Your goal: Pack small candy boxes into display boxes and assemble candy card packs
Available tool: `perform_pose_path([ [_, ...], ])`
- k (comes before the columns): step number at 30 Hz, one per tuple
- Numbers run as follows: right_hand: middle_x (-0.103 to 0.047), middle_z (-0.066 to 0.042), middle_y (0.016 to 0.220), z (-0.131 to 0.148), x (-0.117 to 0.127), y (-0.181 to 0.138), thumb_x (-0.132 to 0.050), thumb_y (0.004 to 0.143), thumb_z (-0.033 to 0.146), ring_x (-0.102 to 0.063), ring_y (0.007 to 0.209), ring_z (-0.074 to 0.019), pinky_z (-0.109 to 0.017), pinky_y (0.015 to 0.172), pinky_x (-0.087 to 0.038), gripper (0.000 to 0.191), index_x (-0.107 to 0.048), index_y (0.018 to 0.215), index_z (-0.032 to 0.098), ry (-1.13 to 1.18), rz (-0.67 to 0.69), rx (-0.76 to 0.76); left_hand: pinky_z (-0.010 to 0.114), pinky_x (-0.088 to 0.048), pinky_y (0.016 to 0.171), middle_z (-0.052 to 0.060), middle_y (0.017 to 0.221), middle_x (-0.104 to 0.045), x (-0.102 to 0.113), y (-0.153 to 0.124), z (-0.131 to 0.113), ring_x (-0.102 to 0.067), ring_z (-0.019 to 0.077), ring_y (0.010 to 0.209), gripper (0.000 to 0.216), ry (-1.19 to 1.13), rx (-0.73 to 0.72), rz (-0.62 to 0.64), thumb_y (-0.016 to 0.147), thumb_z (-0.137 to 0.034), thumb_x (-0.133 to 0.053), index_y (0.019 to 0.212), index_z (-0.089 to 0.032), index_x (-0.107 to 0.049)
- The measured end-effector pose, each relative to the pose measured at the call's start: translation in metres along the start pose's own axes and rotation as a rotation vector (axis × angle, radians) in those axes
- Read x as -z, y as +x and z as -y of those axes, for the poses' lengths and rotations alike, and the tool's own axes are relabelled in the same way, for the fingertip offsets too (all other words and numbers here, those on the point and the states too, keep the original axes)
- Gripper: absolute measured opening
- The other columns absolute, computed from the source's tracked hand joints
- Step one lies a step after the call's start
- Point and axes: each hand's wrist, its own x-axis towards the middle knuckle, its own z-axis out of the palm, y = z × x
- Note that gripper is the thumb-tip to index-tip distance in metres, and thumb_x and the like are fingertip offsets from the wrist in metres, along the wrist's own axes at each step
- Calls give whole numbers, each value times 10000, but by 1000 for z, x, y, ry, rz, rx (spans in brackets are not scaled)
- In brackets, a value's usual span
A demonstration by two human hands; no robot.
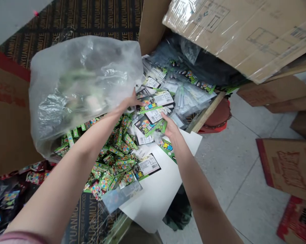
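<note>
My left hand (129, 102) reaches forward past a big clear plastic bag (84, 88) and rests its fingers on the top of a pile of flat printed packets with barcode labels (155, 101). My right hand (170, 128) is closed on the lower edge of one of these packets (149, 124), thumb on top. Below them lies a heap of small green candy-like packs (114, 159), spilling from under the plastic bag onto a white board (163, 189).
More clear-sleeved packets (191, 91) fill an open cardboard box behind. A taped cardboard sheet (244, 30) leans over at upper right. Flattened cartons (287, 166) lie on the grey tiled floor at right. A brown carton wall (7, 118) stands at left.
</note>
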Motion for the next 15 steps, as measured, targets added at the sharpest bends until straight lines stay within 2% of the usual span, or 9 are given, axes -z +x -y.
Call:
perform_pose_path([
  [2, -752, -24, 753, 1, 0, 1, -846, 546, 219, -728, 721, -233, -335, 615, -620, 348, -654, 834, 188, -44, 23, 38, 440, -207, 1164, 270, 1490, -283, 2, -8, -1, -193, 429, 1437, 1336, 70, 43, 87, 419, -570, -884, 1446, -33, -217],
  [4, -747, 1, 744, -1, 0, -4, -872, 463, 167, -725, 703, -225, -333, 630, -621, 449, -646, 849, 191, -47, 13, 145, 429, -219, 1161, 245, 1493, -289, 5, -14, -2, -206, 413, 1436, 1346, 84, 35, 117, 428, -628, -852, 1456, -55, -200],
  [7, -750, 14, 799, -5, 4, -21, -880, 426, 178, -727, 759, -214, -335, 705, -621, 524, -643, 892, 199, -31, -4, 308, 439, -277, 1132, 227, 1463, -350, 7, -22, -10, -297, 406, 1393, 1246, 102, 17, 128, 459, -686, -805, 1417, -68, -301],
  [9, -752, 4, 849, -7, 10, -38, -872, 435, 198, -725, 838, -223, -354, 773, -612, 540, -646, 926, 207, -57, -34, 387, 487, -241, 1142, 232, 1502, -312, 5, -33, -25, -258, 435, 1404, 1161, 185, -2, 107, 449, -700, -795, 1357, -87, -410],
  [12, -747, -16, 947, -12, 30, -81, -858, 432, 227, -706, 964, -268, -419, 853, -592, 562, -657, 956, 243, -109, -143, 441, 591, -60, 1163, 248, 1569, -192, -7, -69, -59, -100, 469, 1447, 1129, 279, -118, 60, 425, -687, -809, 1322, -94, -466],
  [13, -738, -24, 1003, -15, 39, -102, -853, 437, 239, -692, 1015, -285, -444, 878, -583, 557, -663, 960, 264, -127, -183, 443, 611, -26, 1157, 262, 1567, -191, -13, -87, -71, -96, 464, 1452, 1155, 256, -165, 72, 426, -675, -818, 1348, -90, -441],
  [15, -717, -60, 1082, -20, 62, -153, -845, 448, 262, -663, 1082, -321, -473, 896, -571, 494, -686, 914, 297, -176, -292, 466, 629, -39, 1153, 280, 1531, -274, -26, -131, -94, -185, 449, 1440, 1231, 121, -248, 67, 435, -663, -827, 1417, -89, -357],
])
